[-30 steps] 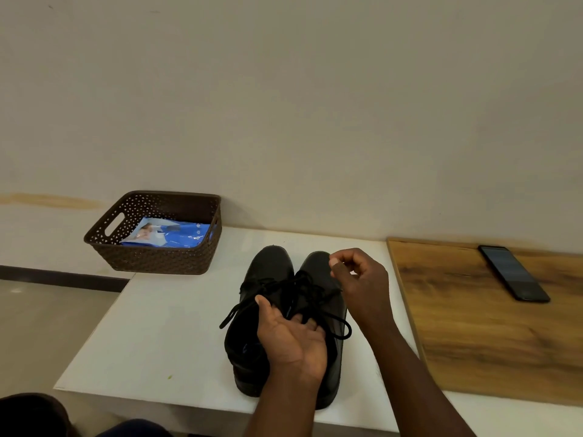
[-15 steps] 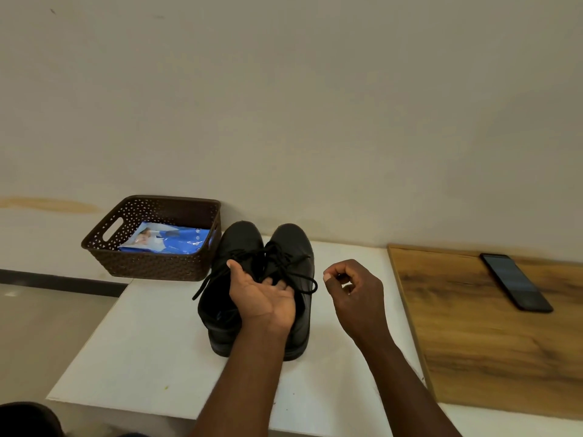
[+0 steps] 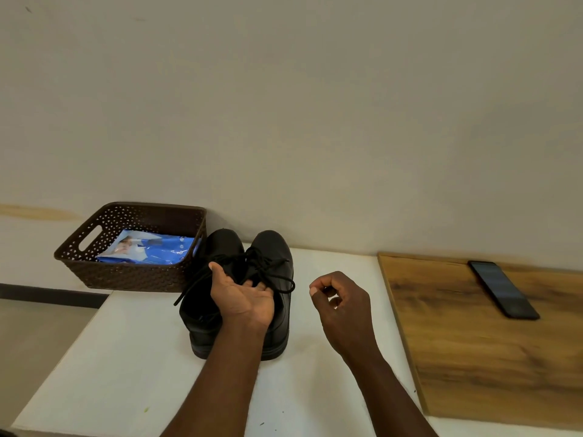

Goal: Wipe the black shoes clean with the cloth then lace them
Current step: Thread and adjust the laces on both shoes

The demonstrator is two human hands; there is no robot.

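Observation:
Two black lace-up shoes stand side by side on the white table, toes toward the wall: the left shoe and the right shoe. Their black laces are threaded, with loose ends hanging over the sides. My left hand grips the pair from behind, fingers tucked between the two shoes and thumb raised. To the right of the shoes my right hand hovers with loosely curled fingers and holds nothing. No cloth is in sight.
A brown woven basket holding a blue and white packet sits right beside the left shoe, against the wall. A wooden board lies at the right with a black phone on it.
My left hand has pushed both shoes away from me toward the wall, up beside the basket. My right hand came off the laces and now hovers to the right.

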